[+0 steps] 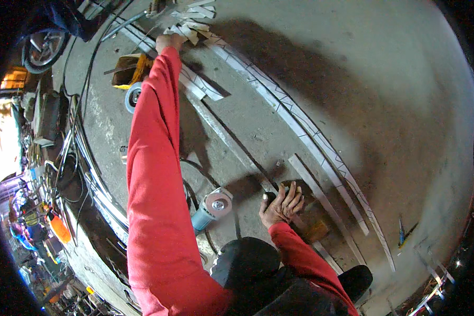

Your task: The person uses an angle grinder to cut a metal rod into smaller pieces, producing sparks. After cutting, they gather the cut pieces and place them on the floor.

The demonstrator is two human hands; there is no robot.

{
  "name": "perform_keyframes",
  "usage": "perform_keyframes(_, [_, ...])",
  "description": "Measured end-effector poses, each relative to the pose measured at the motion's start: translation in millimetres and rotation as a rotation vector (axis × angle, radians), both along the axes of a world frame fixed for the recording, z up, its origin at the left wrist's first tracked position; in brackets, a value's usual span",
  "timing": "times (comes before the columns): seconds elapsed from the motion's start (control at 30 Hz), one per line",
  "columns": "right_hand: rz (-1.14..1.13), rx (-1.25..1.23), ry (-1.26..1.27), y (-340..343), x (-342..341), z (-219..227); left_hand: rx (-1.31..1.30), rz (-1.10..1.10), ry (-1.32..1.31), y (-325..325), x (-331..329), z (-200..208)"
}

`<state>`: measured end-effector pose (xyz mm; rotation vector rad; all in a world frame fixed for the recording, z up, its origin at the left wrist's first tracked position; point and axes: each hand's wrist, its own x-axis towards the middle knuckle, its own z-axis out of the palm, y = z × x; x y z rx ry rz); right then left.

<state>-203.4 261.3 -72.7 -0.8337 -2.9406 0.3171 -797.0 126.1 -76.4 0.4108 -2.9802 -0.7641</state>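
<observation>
My left arm, in a red sleeve, reaches to the far side. There my left hand [169,42] is closed beside a pile of short pale strips [190,31]; what its fingers hold is hidden. Low in the middle, my right hand [282,206] lies over the near end of a long narrow metal bar [229,139], fingers stretched and slightly apart. A small dark object [270,197] shows by its thumb, its kind unclear. Left of this hand lies an angle grinder [210,210] with a round disc. Another disc [133,98] shows partly behind my left sleeve.
Long pale strips marked with zigzag lines [300,120] run across the floor on the right, with a plain bar [326,205] alongside. A cut-open yellow container [127,71], cables [87,79], a wheel [45,51] and clutter line the left. A thin tool [403,234] lies far right.
</observation>
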Motion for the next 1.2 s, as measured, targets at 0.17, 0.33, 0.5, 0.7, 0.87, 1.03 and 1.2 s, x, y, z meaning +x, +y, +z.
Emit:
perform_keyframes(0.17, [-0.011,-0.022,-0.054,2.1,0.9,-0.9,-0.133,-0.183,-0.114,-2.6,-72.8,-58.1])
perform_keyframes(0.33, [-0.017,-0.035,0.016,2.5,0.8,-1.0,-0.239,-0.248,-0.210,-2.5,-111.5,-91.6])
perform_keyframes(0.5, [-0.021,-0.059,0.043,3.0,-0.6,-0.5,-0.289,-0.283,-0.280,-5.7,-135.2,-108.7])
perform_keyframes(0.7, [-0.058,-0.068,0.052,0.5,-3.3,4.3,0.266,-0.394,-0.199,-26.7,-148.6,-132.2])
perform_keyframes(0.87, [-0.057,-0.063,-0.015,0.4,-2.9,8.5,0.472,-0.364,-0.210,-19.2,-106.6,-92.8])
perform_keyframes(1.03, [-0.064,-0.028,0.055,1.2,-4.6,7.0,0.015,-0.251,-0.199,9.9,-96.1,-77.7])
perform_keyframes(1.2, [-0.069,-0.036,0.085,0.6,-3.7,5.5,-0.406,-0.522,-0.036,-0.3,-105.0,-92.0])
